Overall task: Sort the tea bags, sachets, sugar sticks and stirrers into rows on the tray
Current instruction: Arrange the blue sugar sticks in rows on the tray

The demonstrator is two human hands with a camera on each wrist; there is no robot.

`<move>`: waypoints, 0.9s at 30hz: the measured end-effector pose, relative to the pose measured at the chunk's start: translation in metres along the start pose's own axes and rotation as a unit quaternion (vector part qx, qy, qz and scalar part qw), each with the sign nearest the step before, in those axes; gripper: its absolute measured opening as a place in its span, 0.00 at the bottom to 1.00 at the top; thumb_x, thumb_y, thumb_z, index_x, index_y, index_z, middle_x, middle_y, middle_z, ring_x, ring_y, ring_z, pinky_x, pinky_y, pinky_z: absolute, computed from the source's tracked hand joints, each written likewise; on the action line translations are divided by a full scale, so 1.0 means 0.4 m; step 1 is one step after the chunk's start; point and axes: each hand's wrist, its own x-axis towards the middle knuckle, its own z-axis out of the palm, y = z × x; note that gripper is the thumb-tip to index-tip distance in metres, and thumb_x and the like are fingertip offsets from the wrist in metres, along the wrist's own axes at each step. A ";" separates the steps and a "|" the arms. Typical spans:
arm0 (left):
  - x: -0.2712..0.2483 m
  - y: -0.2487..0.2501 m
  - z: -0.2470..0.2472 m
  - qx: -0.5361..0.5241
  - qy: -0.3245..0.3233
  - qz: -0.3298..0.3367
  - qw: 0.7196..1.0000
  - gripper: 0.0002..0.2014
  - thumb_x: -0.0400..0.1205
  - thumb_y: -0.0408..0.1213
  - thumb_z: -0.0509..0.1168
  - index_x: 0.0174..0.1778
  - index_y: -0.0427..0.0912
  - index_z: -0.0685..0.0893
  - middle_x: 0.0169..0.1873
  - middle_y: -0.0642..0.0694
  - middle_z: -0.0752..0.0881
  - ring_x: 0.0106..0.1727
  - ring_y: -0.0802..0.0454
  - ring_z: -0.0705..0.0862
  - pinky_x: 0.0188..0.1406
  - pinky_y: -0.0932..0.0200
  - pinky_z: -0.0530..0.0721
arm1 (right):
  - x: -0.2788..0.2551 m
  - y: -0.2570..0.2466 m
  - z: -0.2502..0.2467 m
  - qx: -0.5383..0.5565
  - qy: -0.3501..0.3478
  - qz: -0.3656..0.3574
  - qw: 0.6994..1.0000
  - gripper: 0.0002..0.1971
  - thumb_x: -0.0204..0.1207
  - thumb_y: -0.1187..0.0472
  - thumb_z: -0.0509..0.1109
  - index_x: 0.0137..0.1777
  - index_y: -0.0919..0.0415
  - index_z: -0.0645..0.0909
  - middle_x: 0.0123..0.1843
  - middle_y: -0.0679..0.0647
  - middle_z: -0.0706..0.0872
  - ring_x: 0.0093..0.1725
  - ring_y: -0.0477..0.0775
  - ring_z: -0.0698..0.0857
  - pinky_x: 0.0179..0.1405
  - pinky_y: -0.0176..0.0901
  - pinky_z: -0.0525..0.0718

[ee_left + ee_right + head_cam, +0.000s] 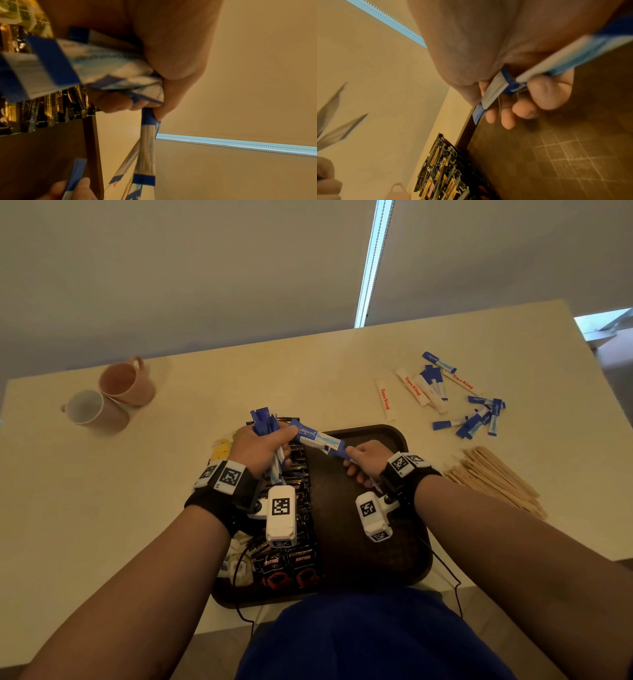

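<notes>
The left hand [263,448] is clamped round a bundle of blue sugar sticks [265,426]. One stick [318,440] lies across, its right end pinched by the right hand [364,460] above the tray [376,436], its long axis left-right. More sticks [472,412] lie far right on the counter [308,371].

From my remote station, the left hand [171,60] grips a bundle of blue-and-white sticks [85,65] in curled fingers. Two more sticks [147,148] extend beyond its fingertips. Dark and gold sachets [48,108] stand in a row beneath the bundle, on the brown tray [42,155]. The right hand's fingers [80,189] pinch another stick [75,174] farther out.
</notes>
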 end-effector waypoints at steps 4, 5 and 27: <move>0.007 -0.002 -0.007 0.008 0.003 -0.002 1.000 0.04 0.83 0.33 0.70 0.44 0.38 0.85 0.22 0.48 0.78 0.24 0.53 0.76 0.27 0.56 0.79 | 0.010 0.000 -0.012 -0.028 -0.007 -0.003 1.000 0.15 0.88 0.54 0.57 0.50 0.59 0.83 0.35 0.52 0.81 0.30 0.49 0.75 0.27 0.39 0.76; 0.009 -0.002 -0.008 0.008 0.002 -0.003 1.000 0.03 0.83 0.33 0.70 0.45 0.38 0.85 0.22 0.48 0.78 0.24 0.53 0.76 0.28 0.56 0.79 | 0.013 0.000 -0.014 -0.033 -0.008 -0.011 0.999 0.14 0.88 0.54 0.58 0.50 0.59 0.83 0.35 0.52 0.80 0.30 0.49 0.75 0.27 0.39 0.76; 0.021 -0.004 -0.009 0.007 -0.008 -0.014 1.000 0.03 0.84 0.34 0.69 0.46 0.38 0.84 0.21 0.49 0.77 0.23 0.55 0.75 0.25 0.59 0.79 | 0.033 0.002 -0.033 -0.144 0.037 -0.136 0.980 0.15 0.88 0.56 0.61 0.68 0.58 0.83 0.44 0.45 0.82 0.37 0.42 0.77 0.34 0.33 0.72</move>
